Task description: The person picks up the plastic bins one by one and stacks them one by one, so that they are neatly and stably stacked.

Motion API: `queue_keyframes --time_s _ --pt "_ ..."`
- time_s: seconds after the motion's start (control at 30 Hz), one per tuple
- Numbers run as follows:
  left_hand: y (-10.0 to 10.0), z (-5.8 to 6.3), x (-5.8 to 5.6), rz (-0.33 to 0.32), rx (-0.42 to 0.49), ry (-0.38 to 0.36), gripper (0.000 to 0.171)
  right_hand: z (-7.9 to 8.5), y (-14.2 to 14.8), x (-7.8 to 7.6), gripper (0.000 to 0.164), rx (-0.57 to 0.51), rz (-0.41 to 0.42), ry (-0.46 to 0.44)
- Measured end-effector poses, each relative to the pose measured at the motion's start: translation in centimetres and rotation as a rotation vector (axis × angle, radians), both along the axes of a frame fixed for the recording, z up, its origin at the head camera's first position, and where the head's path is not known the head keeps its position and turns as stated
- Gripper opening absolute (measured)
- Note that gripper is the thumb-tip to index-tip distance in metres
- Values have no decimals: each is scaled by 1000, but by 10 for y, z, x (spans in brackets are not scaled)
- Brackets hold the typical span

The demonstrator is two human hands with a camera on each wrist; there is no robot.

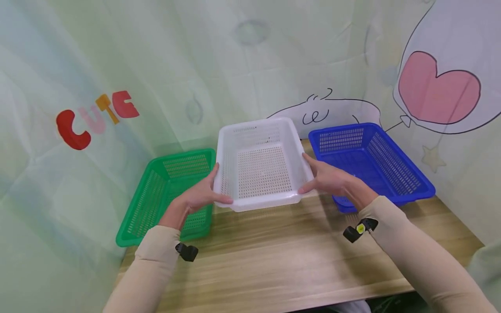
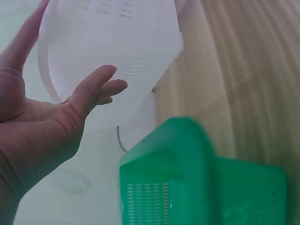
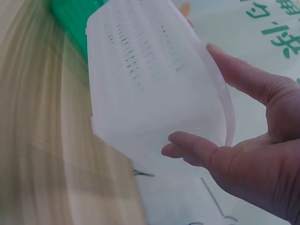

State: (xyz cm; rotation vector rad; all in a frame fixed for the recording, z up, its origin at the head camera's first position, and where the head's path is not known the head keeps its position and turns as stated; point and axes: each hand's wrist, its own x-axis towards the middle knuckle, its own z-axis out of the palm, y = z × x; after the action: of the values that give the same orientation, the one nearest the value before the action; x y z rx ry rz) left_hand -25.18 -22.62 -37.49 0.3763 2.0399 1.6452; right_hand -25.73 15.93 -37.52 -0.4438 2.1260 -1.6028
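1. White perforated plastic basket (image 1: 270,200): held mid-scene between two hands, opening up and toward the wearer; sits between the other two baskets. Whether its base touches the table, cannot tell.
2. Left hand (image 1: 199,193): clamped on the white basket's left side near the front corner. Wrist view shows fingertips against the outer wall.
3. Right hand (image 1: 328,177): clamped on the opposite side, thumb and fingers spread along the rim and wall.
4. Green perforated plastic basket (image 1: 151,204): to the left, on the table; left hand and forearm cross in front of part of it.
5. Blue perforated plastic basket (image 1: 397,163): to the right, set at an angle; right hand and wrist cover its near left portion.
6. Wood-grain table (image 1: 274,252): beneath all this, bare grain showing in the foreground.
7. Beige sleeves (image 1: 156,245) on both arms, small black device (image 1: 189,252) at each wrist.
8. Pale green curtain (image 1: 188,56) behind: "CUTE" lettering (image 1: 74,130) left, pink heart (image 1: 438,93) right.
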Motion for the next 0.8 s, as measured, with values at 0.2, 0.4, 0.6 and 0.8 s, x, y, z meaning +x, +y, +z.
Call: queue_keyframes --time_s 0.2,0.4,0.6,0.8 --pt "-32 26 -4 1 -36 21 126 26 -31 -2 131 -66 -20 8" --pt "-95 48 -6 -52 -98 66 114 45 -86 1 122 -203 5 -24" --pt "-145 65 4 -97 -175 113 109 55 -130 4 103 -290 59 -25" --pt "-182 69 16 -127 -219 120 110 56 -168 10 104 -352 84 -21"
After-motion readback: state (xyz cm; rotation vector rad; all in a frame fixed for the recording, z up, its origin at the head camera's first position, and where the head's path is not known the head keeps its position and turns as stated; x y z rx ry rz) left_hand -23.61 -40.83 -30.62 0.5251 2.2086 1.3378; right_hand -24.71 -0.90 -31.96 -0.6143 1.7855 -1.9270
